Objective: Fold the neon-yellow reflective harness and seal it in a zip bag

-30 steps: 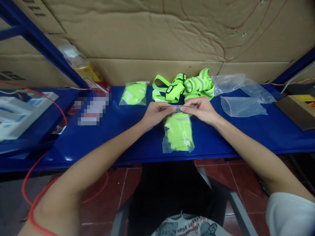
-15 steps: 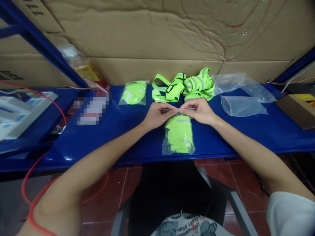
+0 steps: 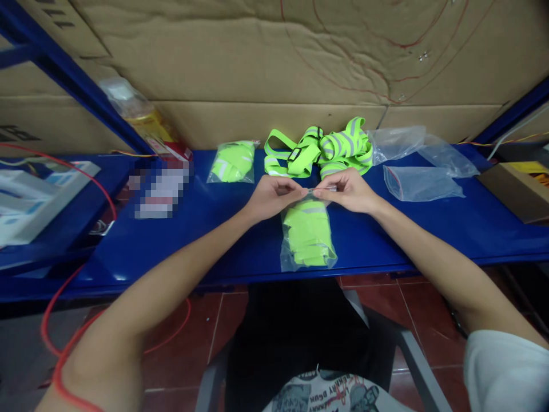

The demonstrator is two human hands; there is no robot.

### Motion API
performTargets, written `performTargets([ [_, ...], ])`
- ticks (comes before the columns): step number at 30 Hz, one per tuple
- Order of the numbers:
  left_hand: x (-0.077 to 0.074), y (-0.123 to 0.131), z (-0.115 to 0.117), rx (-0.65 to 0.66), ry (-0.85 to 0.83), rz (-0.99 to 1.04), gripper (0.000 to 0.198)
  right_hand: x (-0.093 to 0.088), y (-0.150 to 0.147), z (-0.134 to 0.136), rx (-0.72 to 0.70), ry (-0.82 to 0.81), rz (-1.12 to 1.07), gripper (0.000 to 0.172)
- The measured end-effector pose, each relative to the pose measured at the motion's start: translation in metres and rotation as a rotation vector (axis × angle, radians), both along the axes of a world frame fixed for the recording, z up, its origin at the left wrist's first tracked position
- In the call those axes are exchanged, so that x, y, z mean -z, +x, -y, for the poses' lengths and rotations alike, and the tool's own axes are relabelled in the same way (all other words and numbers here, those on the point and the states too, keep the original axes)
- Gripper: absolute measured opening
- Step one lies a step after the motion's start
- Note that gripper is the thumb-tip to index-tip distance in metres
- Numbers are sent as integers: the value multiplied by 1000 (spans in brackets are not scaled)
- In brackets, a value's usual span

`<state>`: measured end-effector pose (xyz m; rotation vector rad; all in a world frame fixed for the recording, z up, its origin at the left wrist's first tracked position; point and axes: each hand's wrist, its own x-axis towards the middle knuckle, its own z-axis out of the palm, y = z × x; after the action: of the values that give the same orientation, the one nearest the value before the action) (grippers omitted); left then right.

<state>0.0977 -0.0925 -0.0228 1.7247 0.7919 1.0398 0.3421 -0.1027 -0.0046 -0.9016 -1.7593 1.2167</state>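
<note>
A clear zip bag [image 3: 309, 234] with a folded neon-yellow reflective strap inside lies near the front edge of the blue table. My left hand [image 3: 274, 197] pinches the bag's top edge between thumb and finger. Just to the right, my right hand [image 3: 345, 191] grips the same top edge, closed too, with a small gap between the two hands. Behind them sits a loose pile of neon reflective straps [image 3: 306, 151] with black buckles. Another bagged neon strap [image 3: 233, 162] rests further left.
Several flat clear bags [image 3: 422, 183] lie to the right, with a cardboard box [image 3: 510, 191] beyond them. On the left stand a bottle [image 3: 141, 114] and a white device [image 3: 47, 197]. A red hose [image 3: 51, 320] hangs by my left arm. Cardboard [image 3: 257, 63] backs the table.
Both hands keep hold of the bag's top edge. My left hand has shifted slightly left, so the fingertips stand a little further apart.
</note>
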Motion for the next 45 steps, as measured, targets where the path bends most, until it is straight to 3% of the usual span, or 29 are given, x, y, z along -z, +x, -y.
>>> performTargets([
  [4,-1,1,0,15,18,-28,26,4,-1,1,30,-17,19,36],
  [7,-3,2,-2,-46,65,16,26,4,-1,0,66,-132,22,45],
  [10,-4,-2,-6,-85,1,44,29,2,0,-1,25,-243,38,54],
  [14,-8,-10,-9,111,-170,-115,39,1,1,-1,-94,-210,37,49],
  [18,-10,-13,-9,294,-100,-225,50,4,-1,1,-171,-149,43,45],
  [26,-7,-12,-11,387,-29,-276,53,11,-5,0,-42,-221,-1,45],
  [33,-8,-11,-10,255,13,-185,53,12,-8,-2,39,-282,-85,53],
  [39,-5,-12,-11,313,-32,-213,57,13,-9,1,-9,-162,-74,48],
  [45,0,-6,-3,239,50,-246,46,9,-12,8,3,-56,-20,44],
])
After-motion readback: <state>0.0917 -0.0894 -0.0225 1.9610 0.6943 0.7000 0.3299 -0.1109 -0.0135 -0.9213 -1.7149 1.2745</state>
